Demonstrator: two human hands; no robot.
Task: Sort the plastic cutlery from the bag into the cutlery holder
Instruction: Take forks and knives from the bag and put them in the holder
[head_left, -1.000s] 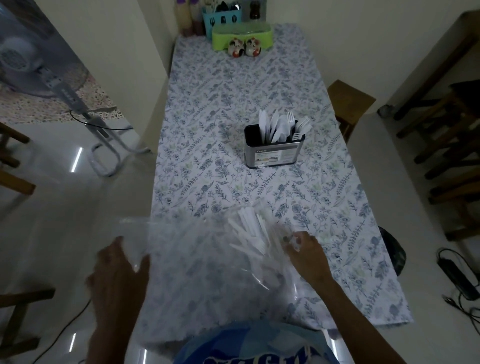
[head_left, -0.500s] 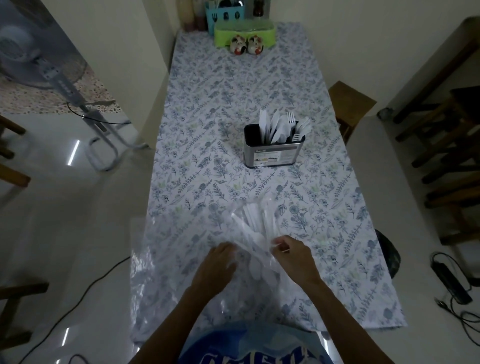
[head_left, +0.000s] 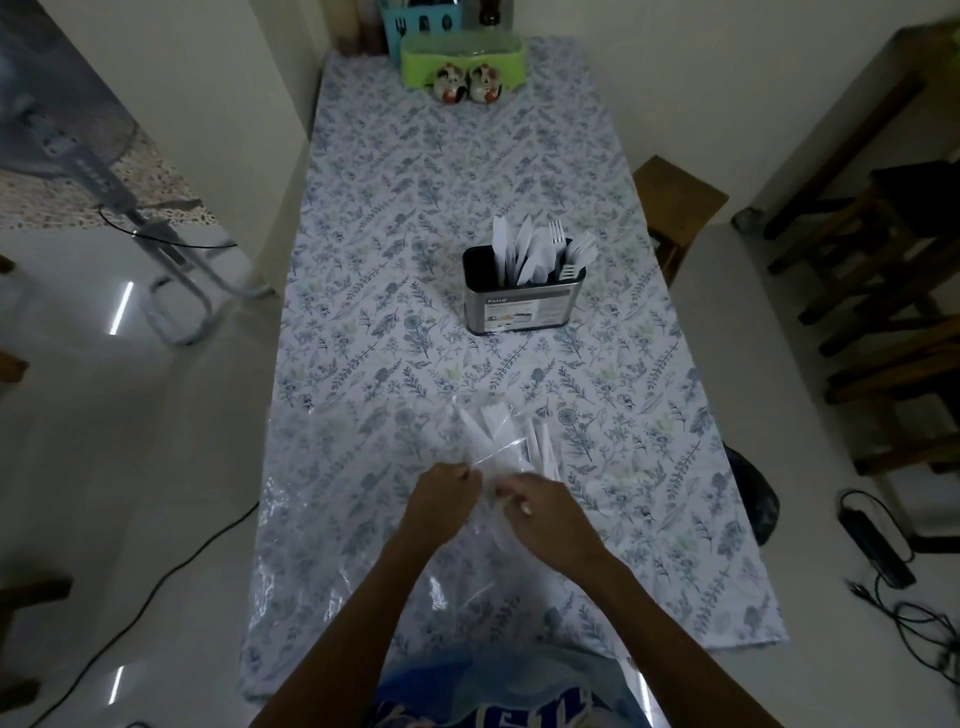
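a long table (head_left: 467, 171) under a leaf-print cloth runs away from the person, its left edge close to a wall at the far end and open floor nearer in, its right edge bordered by a wooden stool (head_left: 675, 197) and open floor. the clear plastic bag (head_left: 332, 566) lies at the near end and spills over the left and near edges of the table. both hands meet over the middle of the bag: the left hand (head_left: 441, 499) is curled into a loose fist pinching the plastic film, and the right hand (head_left: 540, 514) is closed with fingertips pinched on the film just beside it, the two almost touching. whether either also has a utensil through the plastic cannot be told. just beyond the hands, a bundle of white plastic cutlery (head_left: 509, 436) sits inside the bag, handles pointing away; the film's glare blurs which pieces they are. the cutlery holder (head_left: 522, 304) stands upright near the table's centre, well apart from the bag, with bare cloth between them. knives and forks (head_left: 540, 249) already stand in its middle and right parts; its left part looks dark. at the far end a green tub (head_left: 462, 57), a blue caddy (head_left: 421, 23) cut off by the top of the view, and two small figurines (head_left: 467, 85) crowd the edge. a fan stand (head_left: 171, 265) is on the floor to the left, cables (head_left: 878, 545) on the right.
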